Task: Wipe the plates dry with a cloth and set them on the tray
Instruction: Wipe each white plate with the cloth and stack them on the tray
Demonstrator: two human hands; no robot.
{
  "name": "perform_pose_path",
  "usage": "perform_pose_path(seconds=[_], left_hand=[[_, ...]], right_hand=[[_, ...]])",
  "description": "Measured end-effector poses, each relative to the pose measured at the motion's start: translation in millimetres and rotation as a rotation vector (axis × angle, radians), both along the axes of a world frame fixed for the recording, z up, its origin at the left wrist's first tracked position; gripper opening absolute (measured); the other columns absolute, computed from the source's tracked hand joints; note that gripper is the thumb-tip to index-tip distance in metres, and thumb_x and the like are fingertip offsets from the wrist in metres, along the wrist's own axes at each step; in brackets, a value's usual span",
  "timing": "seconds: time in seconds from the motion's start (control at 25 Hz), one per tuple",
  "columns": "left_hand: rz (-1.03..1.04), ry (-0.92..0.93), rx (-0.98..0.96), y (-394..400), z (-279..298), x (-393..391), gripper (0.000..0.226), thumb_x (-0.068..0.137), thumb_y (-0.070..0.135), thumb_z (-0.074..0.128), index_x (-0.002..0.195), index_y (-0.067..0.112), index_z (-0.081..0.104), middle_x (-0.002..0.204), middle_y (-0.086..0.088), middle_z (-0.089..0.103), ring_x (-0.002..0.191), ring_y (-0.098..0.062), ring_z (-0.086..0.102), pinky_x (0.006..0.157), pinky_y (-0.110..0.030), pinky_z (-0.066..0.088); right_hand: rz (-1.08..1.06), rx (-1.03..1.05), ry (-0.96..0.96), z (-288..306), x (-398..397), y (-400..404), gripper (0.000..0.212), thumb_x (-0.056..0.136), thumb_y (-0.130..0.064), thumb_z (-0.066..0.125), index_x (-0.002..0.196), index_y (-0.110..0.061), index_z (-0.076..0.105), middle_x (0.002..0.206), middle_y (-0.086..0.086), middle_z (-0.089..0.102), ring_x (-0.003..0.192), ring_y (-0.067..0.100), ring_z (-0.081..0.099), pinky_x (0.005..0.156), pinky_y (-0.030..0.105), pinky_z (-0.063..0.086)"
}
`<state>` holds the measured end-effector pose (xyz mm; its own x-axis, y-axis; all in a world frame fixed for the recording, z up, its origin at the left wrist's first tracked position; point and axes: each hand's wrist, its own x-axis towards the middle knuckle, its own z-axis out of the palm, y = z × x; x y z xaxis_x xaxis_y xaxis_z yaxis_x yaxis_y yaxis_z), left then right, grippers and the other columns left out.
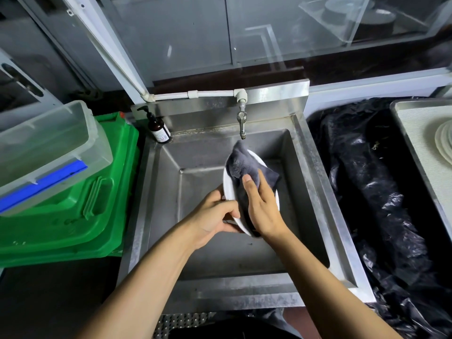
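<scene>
A person stands at a stainless steel sink (315, 182), both bare forearms reaching forward over the basin. The left hand (212, 214) grips a white plate (228, 189) by its near-left rim, fingers curled around the edge with the thumb on top. The plate is held tilted up on edge above the basin, just below the tap (242, 121).

The right hand (263, 204) presses a dark grey cloth (241, 167) against the plate's face. Its fingers lie fairly straight and close together, flat on the fabric, the palm turned down toward the plate. The cloth looks soft and nubby, like terry towelling; it drapes over the plate's far rim, rises to a loose point near the tap and hangs past the right edge. Whether the thumb tucks under the cloth cannot be seen.

The plate is smooth, glossy and round. The sink is a deep square basin of dull, water-marked metal with a wide flat rim. A white plastic pipe (195, 94) runs along the splashback to the tap.

At the far right, a pale rectangular tray (413, 133) with a metal edge holds a stack of white plates (444, 143), partly cut off by the frame edge. Between tray and sink lies crinkled black plastic sheeting (367, 179).

On the sink's back-left corner stands a brown pump bottle (159, 129). To the left sit stacked green plastic crates (80, 216), with a clear plastic tub (46, 148) bearing a blue strip resting on top.
</scene>
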<state>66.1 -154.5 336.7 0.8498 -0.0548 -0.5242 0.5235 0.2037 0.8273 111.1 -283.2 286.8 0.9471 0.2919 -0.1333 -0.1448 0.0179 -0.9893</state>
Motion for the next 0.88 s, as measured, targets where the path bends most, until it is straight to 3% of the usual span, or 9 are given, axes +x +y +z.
perform_pose_path(seconds=[0.08,0.2,0.32,0.4,0.48,0.56,0.64,0.72,0.88], left_hand=[[0.012,-0.006,-0.004,2,3,2,0.045,0.063,-0.002,0.053,0.100,0.018,0.068,0.094,-0.015,0.070,0.083,-0.031,0.068,0.076,-0.056,0.060],[0.053,-0.002,-0.035,9,3,4,0.045,0.067,-0.006,0.052,0.108,0.008,0.064,0.099,-0.019,0.070,0.089,-0.034,0.068,0.076,-0.055,0.059],[0.122,0.014,-0.064,17,2,2,0.043,0.079,-0.020,0.042,0.116,-0.006,0.059,0.109,-0.034,0.065,0.098,-0.047,0.066,0.075,-0.060,0.058],[0.185,0.017,-0.076,24,3,1,0.041,0.080,-0.023,0.035,0.111,-0.008,0.058,0.105,-0.033,0.065,0.091,-0.045,0.069,0.069,-0.060,0.058],[0.224,0.011,-0.062,33,5,4,0.038,0.080,-0.022,0.034,0.106,-0.008,0.059,0.104,-0.029,0.066,0.088,-0.045,0.069,0.070,-0.062,0.058],[0.223,0.012,-0.058,38,8,8,0.038,0.081,-0.020,0.036,0.108,-0.008,0.060,0.110,-0.028,0.068,0.094,-0.047,0.068,0.073,-0.064,0.057],[0.212,0.026,-0.068,39,9,6,0.039,0.082,-0.018,0.039,0.112,-0.005,0.059,0.112,-0.026,0.069,0.096,-0.047,0.070,0.072,-0.061,0.058],[0.191,0.042,-0.085,34,9,2,0.038,0.082,-0.016,0.041,0.114,-0.004,0.058,0.111,-0.024,0.070,0.093,-0.045,0.071,0.069,-0.057,0.059],[0.140,0.035,-0.087,22,6,-3,0.034,0.071,-0.010,0.050,0.100,0.001,0.064,0.101,-0.019,0.074,0.085,-0.038,0.073,0.067,-0.054,0.059]], right_hand=[[0.052,0.054,0.030,7,-6,3,0.035,0.107,-0.036,0.045,0.138,-0.026,0.060,0.128,-0.014,0.069,0.124,-0.003,0.059,0.100,0.010,0.043],[0.113,0.080,0.073,16,-8,-3,0.029,0.109,-0.029,0.044,0.113,-0.033,0.073,0.107,-0.019,0.076,0.103,-0.008,0.067,0.082,0.003,0.046],[0.192,0.025,0.092,20,-10,-16,0.035,0.108,-0.030,0.045,0.096,-0.034,0.078,0.099,-0.017,0.078,0.094,-0.007,0.069,0.078,0.004,0.046],[0.224,-0.004,0.080,15,-13,-27,0.037,0.104,-0.038,0.046,0.079,-0.021,0.068,0.079,-0.013,0.072,0.075,0.004,0.065,0.073,0.020,0.048],[0.209,-0.016,0.060,6,-17,-38,0.043,0.096,-0.048,0.047,0.069,-0.015,0.046,0.063,-0.008,0.049,0.061,0.010,0.043,0.060,0.030,0.038],[0.140,-0.056,0.011,-5,-20,-48,0.044,0.093,-0.053,0.047,0.070,-0.016,0.043,0.064,-0.008,0.043,0.062,0.009,0.040,0.058,0.027,0.037],[0.030,-0.116,-0.040,-17,-16,-55,0.042,0.094,-0.056,0.047,0.075,-0.020,0.053,0.065,-0.012,0.053,0.060,0.006,0.050,0.060,0.022,0.044],[-0.031,-0.196,-0.080,-26,-7,-59,0.039,0.097,-0.057,0.044,0.098,-0.024,0.065,0.086,-0.011,0.072,0.081,0.010,0.067,0.076,0.030,0.053],[-0.048,-0.312,-0.083,-33,15,-56,0.049,0.095,-0.063,0.038,0.128,-0.035,0.060,0.121,-0.014,0.070,0.116,0.009,0.062,0.104,0.038,0.047]])
